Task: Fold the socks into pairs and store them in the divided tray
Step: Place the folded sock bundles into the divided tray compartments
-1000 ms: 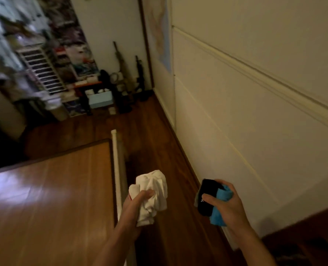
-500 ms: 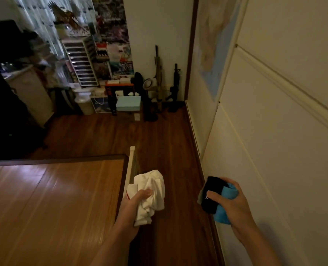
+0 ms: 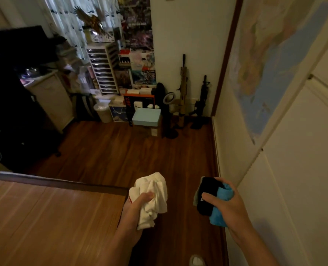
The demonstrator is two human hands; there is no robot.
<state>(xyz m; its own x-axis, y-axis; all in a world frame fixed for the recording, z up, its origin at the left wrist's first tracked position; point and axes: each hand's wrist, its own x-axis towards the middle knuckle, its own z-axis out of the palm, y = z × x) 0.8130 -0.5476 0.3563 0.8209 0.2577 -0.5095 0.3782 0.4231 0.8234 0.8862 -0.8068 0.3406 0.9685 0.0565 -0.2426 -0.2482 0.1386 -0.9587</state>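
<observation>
My left hand (image 3: 134,210) grips a crumpled bundle of white socks (image 3: 153,196), held above the floor just past the corner of a wooden table (image 3: 49,219). A red mark shows at the bundle's left edge. My right hand (image 3: 226,206) holds a bundle of black socks (image 3: 207,194) and light blue socks (image 3: 221,206), with a grey edge at its left side. Both bundles hang at about the same height, roughly a hand's width apart. No divided tray is in view.
A wardrobe with pale doors (image 3: 301,179) runs along the right, with a wall map (image 3: 270,60) beyond it. Dark wooden floor (image 3: 140,154) stretches ahead. Boxes, a light blue box (image 3: 146,117), a drawer unit (image 3: 103,70) and a bin (image 3: 101,112) crowd the far wall.
The view has swung left and lifted, bringing the far end of the room into sight. Both hands keep the same hold on their sock bundles.
</observation>
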